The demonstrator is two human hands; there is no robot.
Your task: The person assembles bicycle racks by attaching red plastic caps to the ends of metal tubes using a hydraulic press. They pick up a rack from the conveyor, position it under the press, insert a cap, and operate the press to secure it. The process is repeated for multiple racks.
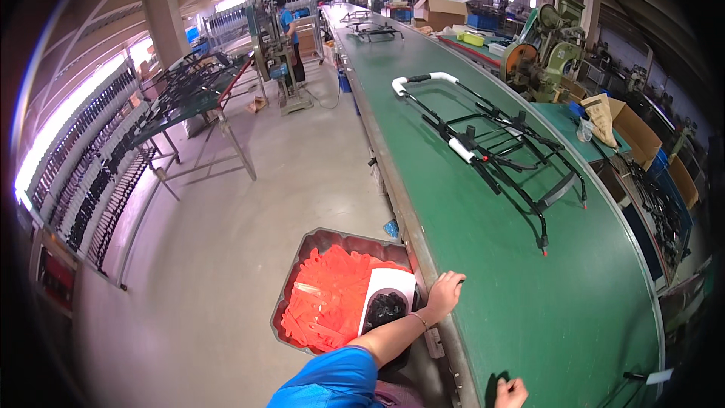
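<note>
Blue sleeve fabric (328, 378) leads to the left hand (445, 295), fingers curled at a smooth green conveyor belt's (551, 295) edge; the right hand (512, 393) curls lower. I cannot tell whether either grips anything. Beside the belt, one dark plastic tray (370, 243) heaps flat red pieces (328, 287), too many to count. Ahead, one black tubular frame (461, 150) lies on it, handle white-padded.
</note>
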